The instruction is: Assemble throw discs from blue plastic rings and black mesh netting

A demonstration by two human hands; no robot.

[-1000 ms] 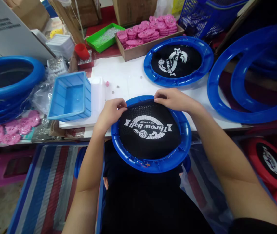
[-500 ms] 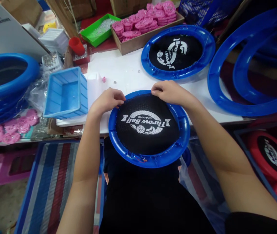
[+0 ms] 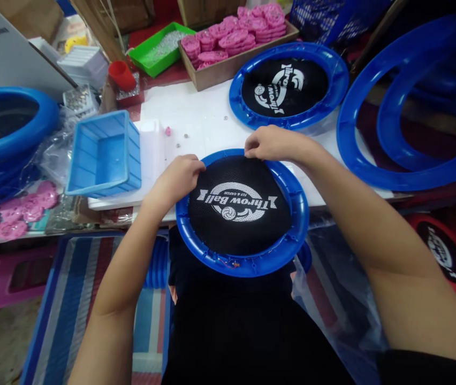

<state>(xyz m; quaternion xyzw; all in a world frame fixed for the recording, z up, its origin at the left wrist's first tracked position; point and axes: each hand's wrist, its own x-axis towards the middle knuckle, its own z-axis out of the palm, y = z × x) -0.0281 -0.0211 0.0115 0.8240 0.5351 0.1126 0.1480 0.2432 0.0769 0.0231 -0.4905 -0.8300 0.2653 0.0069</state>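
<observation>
A blue plastic ring (image 3: 279,262) lies partly over the table's front edge and partly over my lap. Inside it sits a round black mesh (image 3: 228,235) printed "Throw Ball" in white, reversed left to right from where I look. At the upper left of the mesh, my left hand (image 3: 180,179) is closed, its fingertips pinching the mesh edge beside the ring. My right hand (image 3: 272,143) pinches the mesh edge at the top, thumb and fingers together. A small wired part (image 3: 235,264) shows on the ring's near side.
A second ring with mesh (image 3: 238,109) lies behind, with bare blue rings (image 3: 350,149) to the right. A light blue bin (image 3: 131,155) stands left. At the back are a cardboard box (image 3: 207,80) of pink parts and a green tray (image 3: 159,68) of small metal pieces.
My left hand has shifted slightly down and its fingers have curled more. My right hand has moved a little along the top mesh edge. The view has shifted slightly.
</observation>
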